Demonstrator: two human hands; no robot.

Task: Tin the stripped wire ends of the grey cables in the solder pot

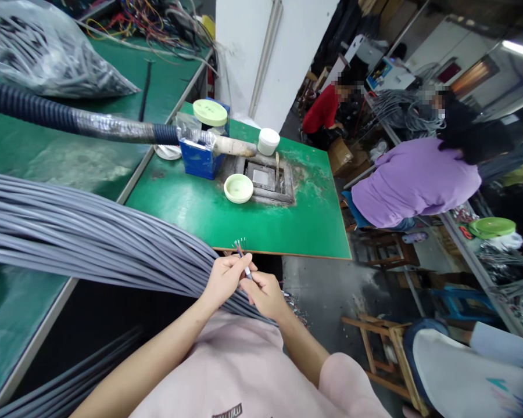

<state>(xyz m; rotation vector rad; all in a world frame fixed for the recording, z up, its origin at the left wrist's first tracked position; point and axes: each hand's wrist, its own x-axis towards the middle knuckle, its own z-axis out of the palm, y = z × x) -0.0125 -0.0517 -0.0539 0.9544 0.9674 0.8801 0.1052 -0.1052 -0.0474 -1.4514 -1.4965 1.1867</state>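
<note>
My left hand (226, 277) and my right hand (264, 292) meet in front of my chest, both closed on the end of one grey cable (248, 271). Thin coloured wires (239, 247) with bare, shiny tips fan out from that end, pointing away from me. Beneath my hands runs a thick bundle of grey cables (113, 238), coming in from the left and crossing my lap. More stripped cable ends (297, 306) show just right of my right forearm. Parts of the fingers hide the cable's sheath.
Ahead, a green table (178, 206) carries a framed metal pot (264, 177), a shallow pale dish (239, 188), a white tub (268, 141) and a blue box (198, 159). A ribbed hose (113, 125) ends over the pot. Two people sit at the right; a wooden stool (386, 342) stands nearby.
</note>
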